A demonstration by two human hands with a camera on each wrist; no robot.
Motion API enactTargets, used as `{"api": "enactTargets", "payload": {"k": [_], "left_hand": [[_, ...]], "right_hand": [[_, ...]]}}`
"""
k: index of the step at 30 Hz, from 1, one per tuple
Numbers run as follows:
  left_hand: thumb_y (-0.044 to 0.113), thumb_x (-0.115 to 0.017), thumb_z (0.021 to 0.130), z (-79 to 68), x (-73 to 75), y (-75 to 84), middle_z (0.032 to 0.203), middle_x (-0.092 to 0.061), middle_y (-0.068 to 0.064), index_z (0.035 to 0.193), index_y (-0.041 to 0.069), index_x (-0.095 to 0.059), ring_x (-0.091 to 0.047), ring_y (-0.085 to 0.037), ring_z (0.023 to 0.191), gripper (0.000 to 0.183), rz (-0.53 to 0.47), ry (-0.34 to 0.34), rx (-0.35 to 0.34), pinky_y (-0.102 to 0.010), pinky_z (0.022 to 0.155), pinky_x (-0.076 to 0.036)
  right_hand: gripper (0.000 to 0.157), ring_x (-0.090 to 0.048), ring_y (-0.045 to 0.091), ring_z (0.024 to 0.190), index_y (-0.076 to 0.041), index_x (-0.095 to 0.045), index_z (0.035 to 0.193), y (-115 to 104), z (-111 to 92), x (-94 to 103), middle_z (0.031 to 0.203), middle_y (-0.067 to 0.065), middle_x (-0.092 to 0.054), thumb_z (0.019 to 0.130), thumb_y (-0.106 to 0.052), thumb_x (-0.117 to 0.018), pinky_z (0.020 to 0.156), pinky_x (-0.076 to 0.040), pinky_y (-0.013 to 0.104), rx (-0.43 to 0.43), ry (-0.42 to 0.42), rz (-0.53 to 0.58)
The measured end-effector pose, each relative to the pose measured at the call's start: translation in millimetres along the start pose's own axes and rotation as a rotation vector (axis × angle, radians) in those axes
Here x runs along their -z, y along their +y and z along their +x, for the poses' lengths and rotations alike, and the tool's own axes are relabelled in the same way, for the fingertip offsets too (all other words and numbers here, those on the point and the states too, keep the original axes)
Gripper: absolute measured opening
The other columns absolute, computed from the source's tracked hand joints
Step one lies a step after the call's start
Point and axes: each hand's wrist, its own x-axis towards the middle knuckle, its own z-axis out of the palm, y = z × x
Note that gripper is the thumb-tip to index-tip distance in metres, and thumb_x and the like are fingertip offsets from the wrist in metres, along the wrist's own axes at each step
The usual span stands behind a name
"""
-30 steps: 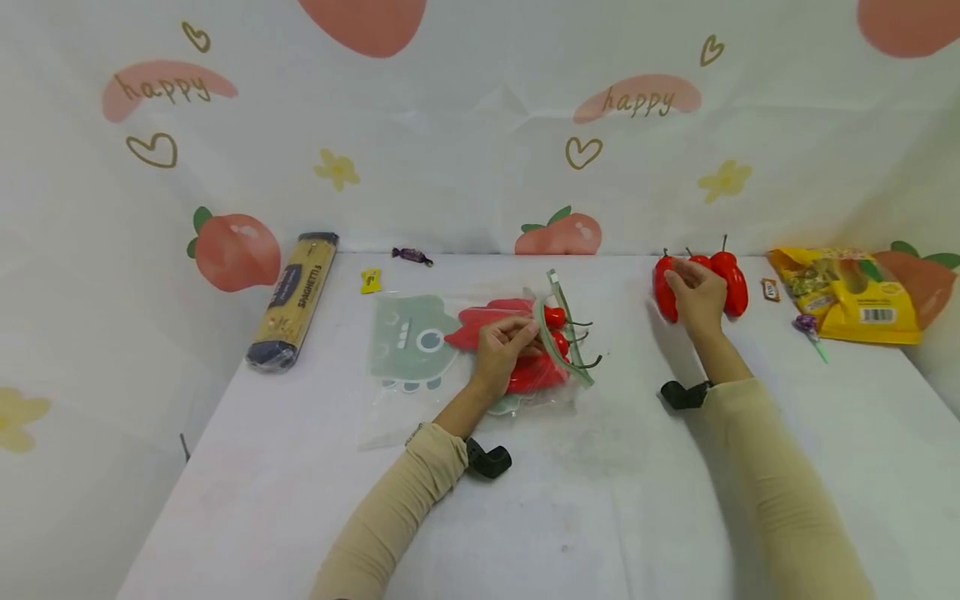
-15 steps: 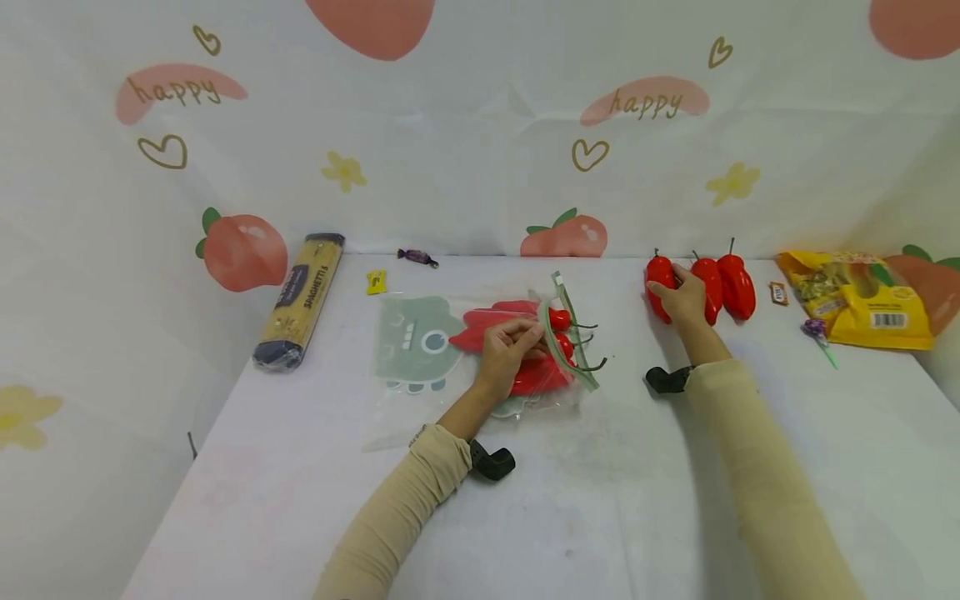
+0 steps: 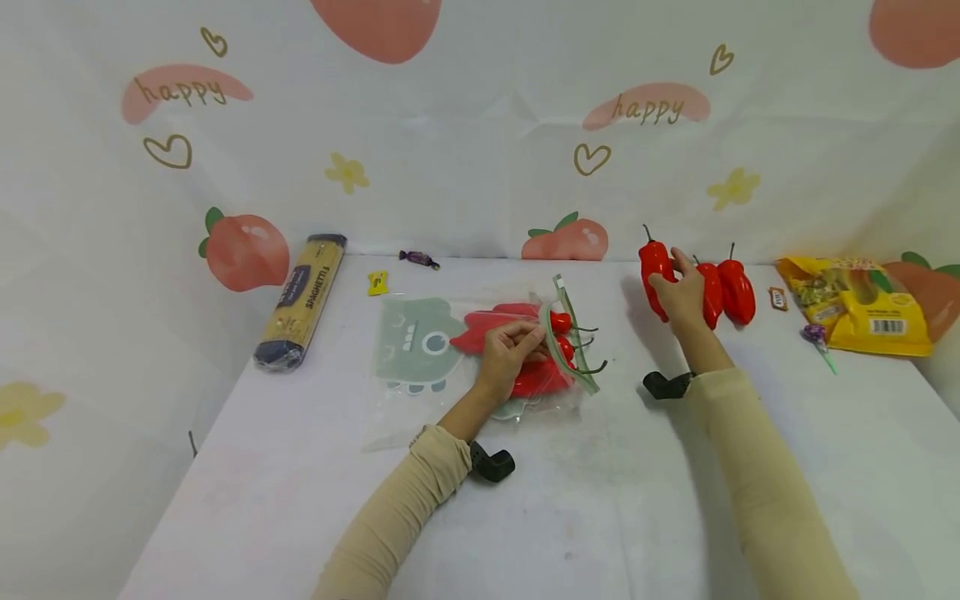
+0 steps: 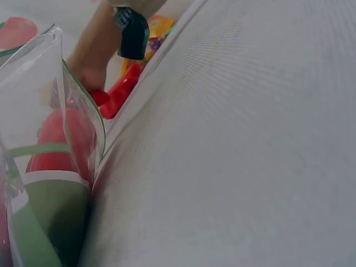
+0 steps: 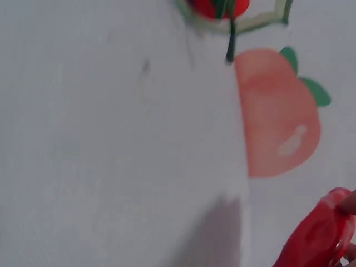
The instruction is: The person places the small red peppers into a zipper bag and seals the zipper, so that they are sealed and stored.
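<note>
My left hand [image 3: 512,358] pinches the edge of a clear zip bag [image 3: 397,421] near its green-rimmed mouth. Several red peppers [image 3: 536,379] lie inside the bag, some with dark stems poking out of the opening. In the left wrist view the bag's clear wall [image 4: 33,78] rises at the left, while the hand itself is out of sight. My right hand [image 3: 681,298] holds a red pepper [image 3: 654,265] between thumb and fingers, tilted and raised off the table. That pepper [image 5: 317,236] shows at the lower right of the right wrist view. Two more peppers [image 3: 737,293] lie just right of the hand.
A spaghetti pack [image 3: 303,300] lies at the left. Behind the bag are a yellow candy [image 3: 377,282] and a purple-wrapped candy [image 3: 419,259]. At the right sit a small wrapped sweet [image 3: 778,298], a lollipop [image 3: 816,335] and a yellow snack bag [image 3: 873,317].
My right hand has taken hold of the leftmost loose pepper, drawn it left away from the other two and lifted it. My left hand stays at the bag's mouth.
</note>
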Motion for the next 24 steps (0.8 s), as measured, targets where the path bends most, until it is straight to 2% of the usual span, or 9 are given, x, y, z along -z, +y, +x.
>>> {"api": "enactTargets", "payload": {"k": [4,7,9,12,15,17,21,24], "left_hand": [[-0.003,-0.05,0.09,0.4,-1.0,-0.3,0.071,-0.067,0.009,0.098,-0.027,-0.048,-0.063,-0.005,0.06,0.025,-0.012,0.001,-0.012,-0.019,0.06,-0.055],[-0.003,-0.05,0.09,0.4,-1.4,0.0,0.07,-0.067,0.009,0.098,-0.027,-0.048,-0.063,-0.006,0.059,0.025,-0.018,0.005,-0.013,-0.02,0.06,-0.055],[-0.003,-0.05,0.09,0.3,-1.5,0.2,0.071,-0.067,0.009,0.098,-0.027,-0.048,-0.063,-0.005,0.06,0.025,-0.015,0.004,-0.01,-0.019,0.06,-0.055],[-0.002,-0.05,0.09,0.1,-1.5,0.6,0.071,-0.067,0.009,0.099,-0.026,-0.049,-0.063,-0.005,0.061,0.026,-0.008,0.005,-0.004,-0.019,0.06,-0.055],[-0.002,-0.05,0.09,0.0,-1.3,1.0,0.072,-0.068,0.01,0.1,-0.026,-0.049,-0.064,-0.005,0.061,0.026,0.003,0.003,-0.006,-0.019,0.061,-0.055],[-0.002,-0.05,0.09,0.2,-1.3,1.6,0.071,-0.068,0.01,0.099,-0.026,-0.049,-0.064,-0.005,0.061,0.026,0.0,0.005,-0.009,-0.019,0.06,-0.055],[-0.004,-0.049,0.089,0.9,-1.5,2.4,0.07,-0.067,0.01,0.099,-0.027,-0.048,-0.063,-0.004,0.061,0.026,-0.014,0.008,-0.014,-0.019,0.059,-0.055],[-0.004,-0.049,0.089,0.8,-1.6,2.9,0.07,-0.067,0.01,0.1,-0.028,-0.047,-0.064,-0.004,0.061,0.026,-0.012,0.007,-0.011,-0.019,0.06,-0.055]], "right_hand": [[0.059,-0.038,0.018,0.115,-0.031,-0.029,0.143,-15.3,-18.7,-3.7,0.127,0.0,-0.039,0.09,-0.025,-0.053,0.102,-0.039,0.037,-0.008,0.008,0.228],[0.049,-0.042,0.014,0.106,-0.027,-0.036,0.137,-22.5,-32.7,-6.3,0.111,-0.006,-0.04,0.091,-0.02,-0.052,0.103,-0.038,0.035,-0.031,0.0,0.415],[0.044,-0.043,0.012,0.108,-0.024,-0.036,0.131,-25.5,-42.0,-7.4,0.112,-0.007,-0.042,0.091,-0.019,-0.054,0.106,-0.037,0.033,-0.05,-0.009,0.509],[0.042,-0.046,0.016,0.117,-0.022,-0.032,0.125,-27.1,-54.4,-10.2,0.129,0.001,-0.044,0.091,-0.021,-0.056,0.109,-0.034,0.032,-0.081,-0.046,0.651],[0.048,-0.042,0.019,0.125,-0.022,-0.029,0.131,-25.6,-66.1,-16.8,0.142,0.004,-0.036,0.091,-0.023,-0.055,0.108,-0.033,0.032,-0.102,-0.079,0.717],[0.051,-0.039,0.021,0.128,-0.021,-0.025,0.136,-22.5,-73.3,-23.5,0.143,0.004,-0.033,0.092,-0.02,-0.052,0.108,-0.033,0.033,-0.101,-0.09,0.718],[0.043,-0.037,0.02,0.125,-0.019,-0.029,0.131,-11.1,-83.9,-38.5,0.127,0.001,-0.037,0.093,-0.011,-0.049,0.106,-0.035,0.031,-0.108,-0.084,0.691],[0.032,-0.044,0.014,0.114,-0.014,-0.037,0.122,1.1,-87.0,-45.1,0.112,-0.004,-0.042,0.093,-0.012,-0.05,0.099,-0.043,0.022,-0.102,-0.06,0.595]]}}
